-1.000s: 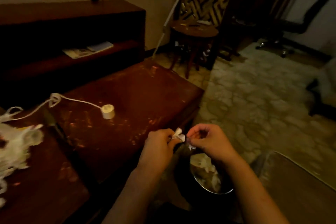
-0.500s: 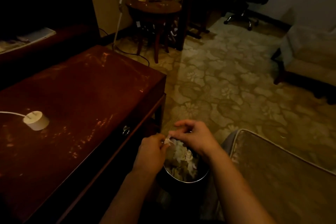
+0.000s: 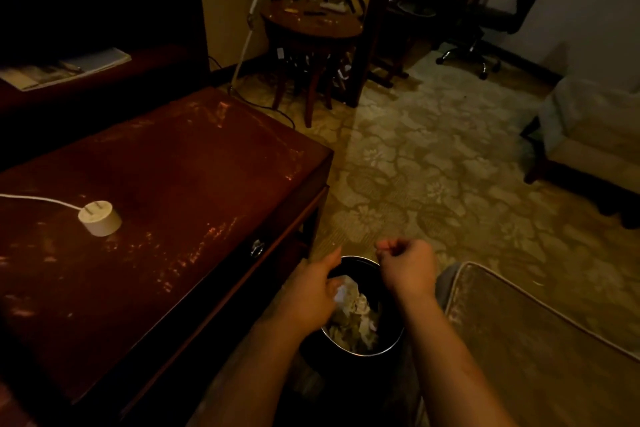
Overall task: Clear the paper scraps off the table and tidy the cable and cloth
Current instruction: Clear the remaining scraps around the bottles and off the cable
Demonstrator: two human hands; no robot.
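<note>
My left hand (image 3: 308,291) hangs over the black waste bin (image 3: 388,350) on the floor, thumb stretched out and fingers pointing down into it. A bright white paper scrap (image 3: 342,293) is right at its fingertips. More crumpled paper scraps (image 3: 356,322) fill the bin. My right hand (image 3: 408,267) hovers above the bin's far rim with its fingers curled; nothing shows in it. On the dark red table (image 3: 180,177) to the left lies a white plug (image 3: 99,218) with its white cable (image 3: 34,199) running off the left edge. No cloth is in view.
A cushioned seat (image 3: 540,340) sits to the right of the bin. A round side table (image 3: 311,28), an office chair (image 3: 485,31) and an armchair (image 3: 595,142) stand on the patterned carpet. Behind the table, a dark shelf holds magazines (image 3: 65,68).
My hands, which pinched a scrap together over the bin, have drawn apart. The right hand rose and curled. The view came closer to the bin.
</note>
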